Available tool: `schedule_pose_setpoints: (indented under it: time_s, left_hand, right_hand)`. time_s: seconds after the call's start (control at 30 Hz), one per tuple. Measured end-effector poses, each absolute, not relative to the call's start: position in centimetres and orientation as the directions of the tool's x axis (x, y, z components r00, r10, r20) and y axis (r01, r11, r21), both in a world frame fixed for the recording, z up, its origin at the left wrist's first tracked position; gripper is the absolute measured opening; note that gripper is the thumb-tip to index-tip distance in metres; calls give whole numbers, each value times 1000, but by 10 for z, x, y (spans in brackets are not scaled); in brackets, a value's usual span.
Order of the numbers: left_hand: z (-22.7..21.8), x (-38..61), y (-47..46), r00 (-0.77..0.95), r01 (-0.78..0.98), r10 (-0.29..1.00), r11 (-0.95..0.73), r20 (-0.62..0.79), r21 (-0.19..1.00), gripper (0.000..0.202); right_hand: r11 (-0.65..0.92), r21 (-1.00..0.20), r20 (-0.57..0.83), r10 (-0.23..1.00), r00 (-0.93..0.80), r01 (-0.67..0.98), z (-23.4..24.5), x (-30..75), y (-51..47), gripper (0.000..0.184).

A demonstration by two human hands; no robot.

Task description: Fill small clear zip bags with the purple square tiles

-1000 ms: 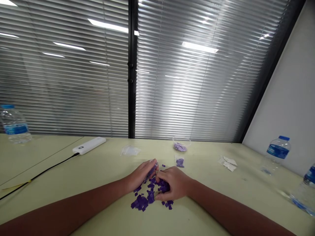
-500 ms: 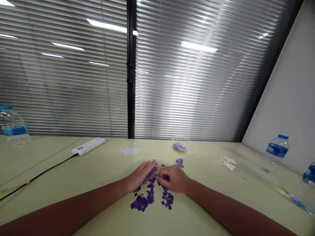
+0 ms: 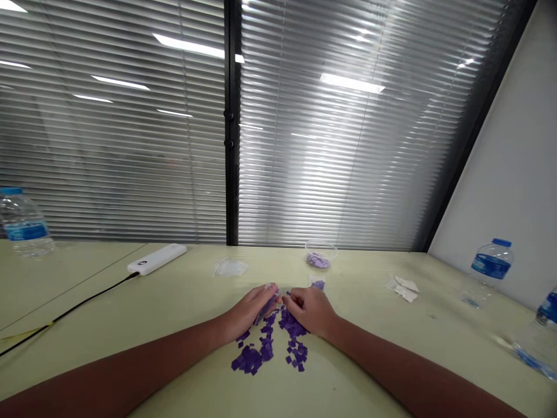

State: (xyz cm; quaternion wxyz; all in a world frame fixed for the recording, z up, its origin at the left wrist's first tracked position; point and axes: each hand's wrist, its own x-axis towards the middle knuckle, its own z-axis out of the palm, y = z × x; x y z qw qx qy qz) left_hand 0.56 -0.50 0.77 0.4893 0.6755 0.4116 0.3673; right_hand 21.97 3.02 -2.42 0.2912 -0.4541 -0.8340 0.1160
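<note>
My left hand is curled around a small clear plastic bag that shows purple through its side. Just right of the bag's mouth, my right hand has its fingertips pinched together above the table; what they hold, if anything, is too small to make out. Below and between the hands lie many dark purple paper squares, spread in two loose trails. A denser heap of squares shows beside my right fingers. Behind the right hand, a small bag with purple pieces is partly covered.
A clear round tub holds pale purple pieces at the back. Flat clear bags and a white power bank with a black cable are to the left. Crumpled white paper lies right. Water bottles stand at both sides.
My right hand has shifted slightly up and right, uncovering more of the purple heap and hiding more of the small bag behind. The left hand stays put.
</note>
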Motion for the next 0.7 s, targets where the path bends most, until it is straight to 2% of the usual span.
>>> schedule_pose_setpoints:
  time_s: [0.13,0.3,0.37,0.47,0.7]
  left_hand:
    - [6,7,-3,419,186,902,-199,105,962,64]
    - [8,5,-5,416,214,906,-183,81,960,61]
    - [10,5,-6,414,223,907,-190,84,956,59]
    - [12,4,-7,407,237,909,-200,90,951,58]
    - [10,5,-5,422,210,904,-166,63,964,62]
  right_hand:
    - [531,-576,249,839,-485,622,-11,228,36,53]
    - [488,-704,-38,701,-712,517,18,249,35,46]
    - [472,-710,-111,658,-745,523,27,255,34,55]
    - [457,-705,-154,647,-747,542,29,257,34,63]
    - [396,-784,-144,633,-760,478,10,251,46,48]
